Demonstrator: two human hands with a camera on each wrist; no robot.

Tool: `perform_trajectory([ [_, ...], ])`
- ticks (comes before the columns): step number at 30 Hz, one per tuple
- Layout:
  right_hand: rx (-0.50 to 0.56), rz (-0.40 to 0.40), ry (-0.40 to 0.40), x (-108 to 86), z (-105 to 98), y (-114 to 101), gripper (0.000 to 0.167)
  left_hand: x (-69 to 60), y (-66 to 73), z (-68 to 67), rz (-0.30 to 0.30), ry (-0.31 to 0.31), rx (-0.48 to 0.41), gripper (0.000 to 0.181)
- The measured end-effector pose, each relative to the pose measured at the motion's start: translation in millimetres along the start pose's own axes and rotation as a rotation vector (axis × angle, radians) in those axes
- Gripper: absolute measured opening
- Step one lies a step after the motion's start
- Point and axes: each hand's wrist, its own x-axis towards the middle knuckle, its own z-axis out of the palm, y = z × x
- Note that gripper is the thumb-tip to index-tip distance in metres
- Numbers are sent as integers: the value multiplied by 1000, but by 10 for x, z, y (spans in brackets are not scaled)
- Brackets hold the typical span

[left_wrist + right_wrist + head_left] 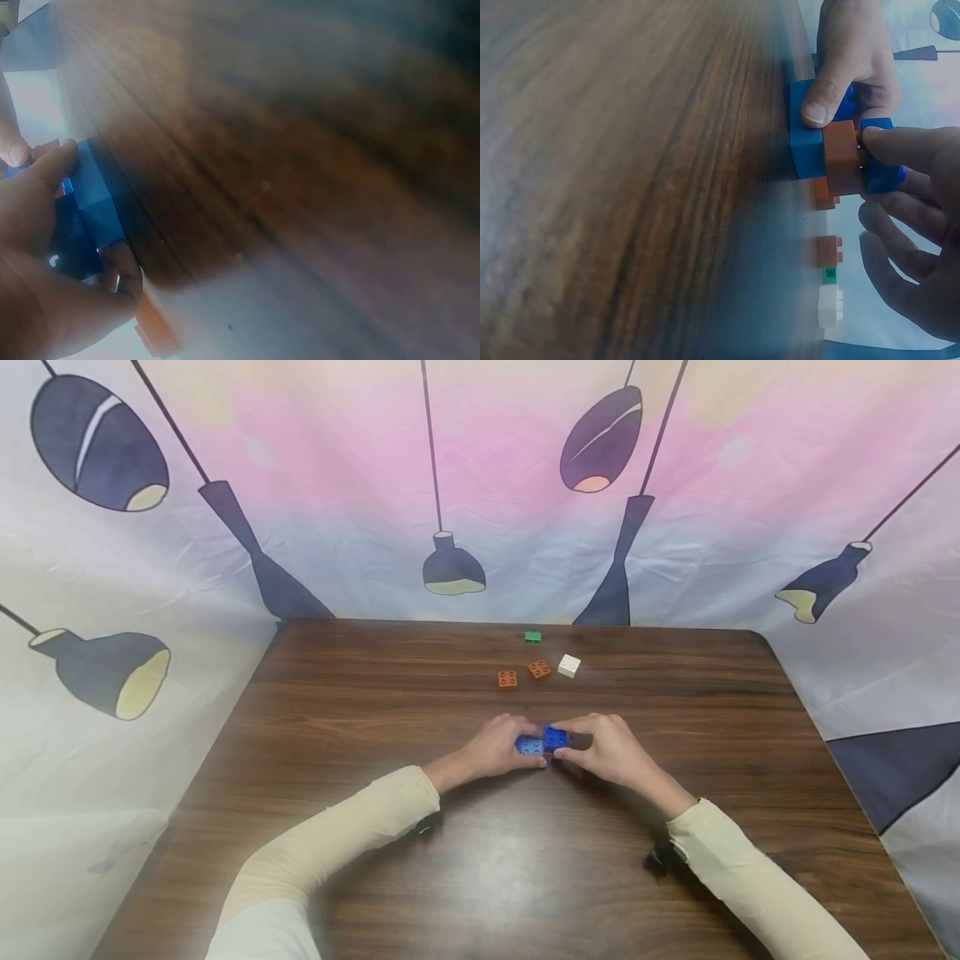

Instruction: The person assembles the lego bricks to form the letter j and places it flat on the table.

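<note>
My left hand (495,748) grips a blue block assembly near the middle of the table, its thumb on the near side. In the right wrist view, a long blue brick (806,154) forms the bottom, and an orange brick (841,159) sits on one end of it. Beside the orange one, another blue brick (529,747) lies between the left thumb and fingers. My right hand (611,748) pinches a darker blue brick (556,737) over the orange brick. A narrow gap with studs shows between those two. The left wrist view is blurred.
Farther back on the brown table (375,693) lie two orange bricks, one left (507,679) and one right (539,669). A white brick (569,666) is to their right, and a green brick (532,637) is near the back edge. Printed cloth (360,552) hangs behind the table.
</note>
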Motion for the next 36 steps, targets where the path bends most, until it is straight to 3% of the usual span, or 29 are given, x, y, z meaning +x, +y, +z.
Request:
perform_trajectory([
  [18, -69, -102, 46, -11, 22, -8, 39, 14, -16, 21, 34, 18, 23, 47],
  [29, -121, -105, 13, 13, 2, -10, 40, 17, -9, 20, 0, -1, 15, 50],
  [36, -29, -36, -4, 20, 18, 39, 41, 28, -13, 21, 8, 0, 34, 50],
])
